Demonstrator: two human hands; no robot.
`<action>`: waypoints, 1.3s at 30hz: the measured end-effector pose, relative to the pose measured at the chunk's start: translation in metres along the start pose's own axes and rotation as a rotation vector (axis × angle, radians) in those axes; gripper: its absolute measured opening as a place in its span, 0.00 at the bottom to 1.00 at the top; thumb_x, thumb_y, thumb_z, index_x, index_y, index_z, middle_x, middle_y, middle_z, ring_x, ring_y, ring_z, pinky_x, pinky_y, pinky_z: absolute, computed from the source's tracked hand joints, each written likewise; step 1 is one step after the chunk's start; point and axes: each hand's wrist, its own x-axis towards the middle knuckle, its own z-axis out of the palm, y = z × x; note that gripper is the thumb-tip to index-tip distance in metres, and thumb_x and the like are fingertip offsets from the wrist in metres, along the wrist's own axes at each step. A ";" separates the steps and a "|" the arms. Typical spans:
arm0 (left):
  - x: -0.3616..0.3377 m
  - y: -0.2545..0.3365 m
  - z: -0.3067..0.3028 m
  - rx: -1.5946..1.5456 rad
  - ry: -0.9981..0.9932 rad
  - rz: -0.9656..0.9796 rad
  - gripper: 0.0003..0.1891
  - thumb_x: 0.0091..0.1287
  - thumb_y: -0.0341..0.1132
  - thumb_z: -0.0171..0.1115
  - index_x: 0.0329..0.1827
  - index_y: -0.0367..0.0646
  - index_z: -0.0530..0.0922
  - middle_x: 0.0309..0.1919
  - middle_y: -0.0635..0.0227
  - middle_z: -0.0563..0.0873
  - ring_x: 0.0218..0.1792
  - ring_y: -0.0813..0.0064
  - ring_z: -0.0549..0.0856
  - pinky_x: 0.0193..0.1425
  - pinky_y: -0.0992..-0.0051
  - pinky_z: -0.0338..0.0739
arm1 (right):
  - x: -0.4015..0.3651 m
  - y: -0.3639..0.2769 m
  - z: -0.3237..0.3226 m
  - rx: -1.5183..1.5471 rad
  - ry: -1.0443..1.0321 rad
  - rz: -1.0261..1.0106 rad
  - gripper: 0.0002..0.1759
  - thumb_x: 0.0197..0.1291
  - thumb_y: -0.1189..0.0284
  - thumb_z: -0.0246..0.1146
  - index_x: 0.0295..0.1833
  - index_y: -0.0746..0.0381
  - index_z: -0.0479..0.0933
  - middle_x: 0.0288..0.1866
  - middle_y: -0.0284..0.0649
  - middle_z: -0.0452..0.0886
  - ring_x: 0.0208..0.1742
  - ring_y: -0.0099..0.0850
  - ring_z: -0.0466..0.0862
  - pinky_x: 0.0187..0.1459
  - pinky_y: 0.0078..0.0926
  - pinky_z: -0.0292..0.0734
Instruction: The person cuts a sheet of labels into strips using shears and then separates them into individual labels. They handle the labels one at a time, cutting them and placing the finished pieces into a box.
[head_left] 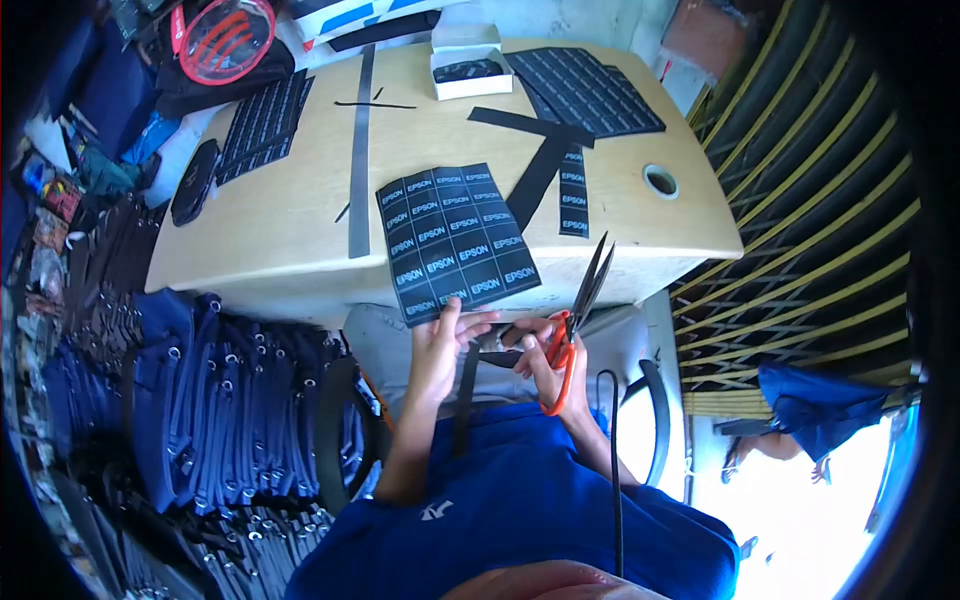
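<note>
My left hand (pixel 437 350) grips the lower edge of a black sheet (pixel 455 240) printed with rows of EPSON labels, thumb on top. The sheet is tilted over the table's front edge. In my right hand (pixel 556 365) is a pair of scissors (pixel 572 340) with orange handles, blades pointing up and slightly parted. The blades stand to the right of the sheet, apart from it. Beyond them on the table lies a narrow strip of EPSON labels (pixel 573 195), beside black strips (pixel 540 175).
The wooden table (pixel 300 215) carries a white open box (pixel 468 75), a stack of label sheets (pixel 585 90), more label sheets (pixel 262 130) at left and a long grey strip (pixel 361 170). A round hole (pixel 660 181) is at right. Blue straps (pixel 210 400) pile up on the left.
</note>
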 end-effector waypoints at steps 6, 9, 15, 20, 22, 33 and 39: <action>-0.006 -0.008 -0.018 0.070 0.022 0.046 0.16 0.72 0.36 0.50 0.56 0.34 0.67 0.44 0.54 0.81 0.41 0.60 0.86 0.42 0.71 0.79 | 0.023 0.019 0.026 0.208 0.241 -0.056 0.12 0.63 0.74 0.58 0.39 0.62 0.60 0.46 0.54 0.77 0.21 0.24 0.80 0.18 0.15 0.69; -0.008 -0.008 -0.023 0.077 0.030 0.060 0.17 0.71 0.36 0.51 0.56 0.33 0.67 0.44 0.54 0.82 0.41 0.60 0.86 0.41 0.70 0.79 | 0.031 0.013 0.034 0.282 0.244 -0.131 0.13 0.60 0.77 0.61 0.38 0.63 0.61 0.44 0.52 0.76 0.22 0.22 0.79 0.20 0.16 0.73; -0.005 -0.013 -0.026 0.078 -0.040 0.037 0.14 0.70 0.33 0.54 0.53 0.33 0.71 0.43 0.57 0.82 0.41 0.65 0.85 0.43 0.72 0.79 | 0.048 0.024 0.045 0.217 0.304 -0.226 0.13 0.57 0.83 0.62 0.38 0.63 0.62 0.37 0.42 0.76 0.25 0.17 0.76 0.21 0.15 0.74; 0.001 -0.019 -0.011 -0.067 -0.009 0.063 0.10 0.68 0.33 0.57 0.48 0.36 0.76 0.36 0.63 0.83 0.34 0.76 0.83 0.37 0.79 0.75 | 0.060 0.028 0.050 0.093 0.342 -0.330 0.12 0.57 0.81 0.63 0.36 0.63 0.64 0.28 0.35 0.76 0.21 0.13 0.71 0.19 0.12 0.60; 0.005 -0.028 -0.012 -0.043 0.026 0.068 0.10 0.68 0.33 0.59 0.47 0.37 0.77 0.35 0.64 0.84 0.33 0.77 0.83 0.36 0.80 0.75 | 0.053 0.019 0.043 0.018 0.284 -0.240 0.11 0.58 0.79 0.63 0.36 0.63 0.65 0.24 0.33 0.75 0.19 0.13 0.70 0.19 0.13 0.61; 0.005 -0.025 -0.007 0.081 0.110 0.108 0.06 0.67 0.32 0.60 0.40 0.38 0.79 0.32 0.62 0.85 0.28 0.78 0.82 0.33 0.80 0.74 | -0.024 0.011 -0.021 -0.586 -0.011 0.075 0.12 0.57 0.72 0.64 0.36 0.65 0.68 0.18 0.42 0.74 0.21 0.32 0.79 0.26 0.29 0.72; 0.005 -0.028 -0.007 0.089 0.115 0.111 0.09 0.66 0.33 0.61 0.39 0.34 0.79 0.31 0.59 0.85 0.28 0.76 0.83 0.31 0.80 0.73 | -0.067 0.025 -0.039 -0.654 -0.072 0.178 0.15 0.58 0.70 0.65 0.41 0.66 0.67 0.22 0.44 0.74 0.23 0.39 0.77 0.27 0.32 0.72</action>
